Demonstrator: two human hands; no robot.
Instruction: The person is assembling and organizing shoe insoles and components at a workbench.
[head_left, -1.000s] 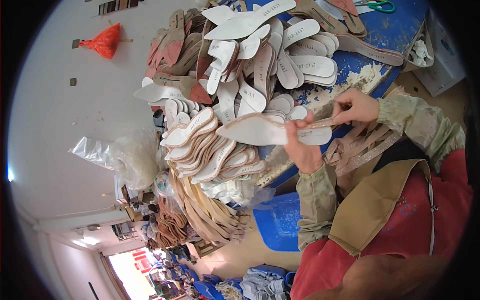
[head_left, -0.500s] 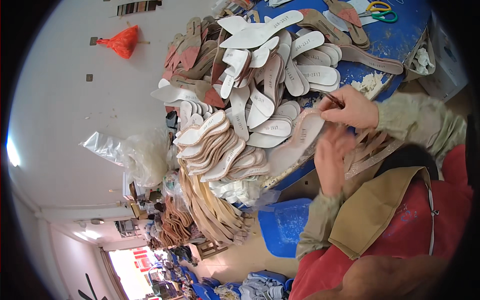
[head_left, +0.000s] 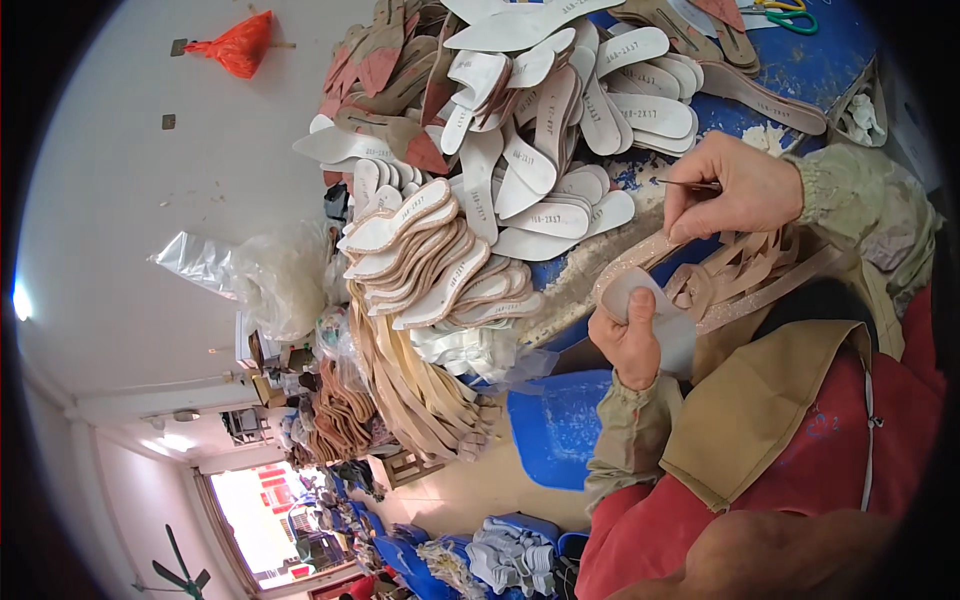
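My left hand [head_left: 630, 340] grips a pale shoe insole [head_left: 678, 335], with the thumb on its face and the rounded end toward the table. A glittery tan strip [head_left: 638, 252] runs along the insole's edge and up to my right hand [head_left: 735, 190]. The right fingers are closed, pinching the strip near its upper end. A thin dark tool [head_left: 692, 184] sticks out of the same hand; its kind is not clear. More glittery strip [head_left: 745, 285] hangs in loose loops beside the insole, below the right hand.
White insoles [head_left: 555, 215] lie heaped on the blue table [head_left: 800, 85]. Rimmed insoles [head_left: 440, 260] are stacked nearby, above hanging tan strips [head_left: 400, 370]. Scissors [head_left: 795, 18] lie at the far edge. A blue bin [head_left: 560, 425] stands below the table.
The insole has been lifted off the table edge toward my body and turned. My left hand, blurred before, now grips it. My right hand has moved slightly away from the pile with the strip.
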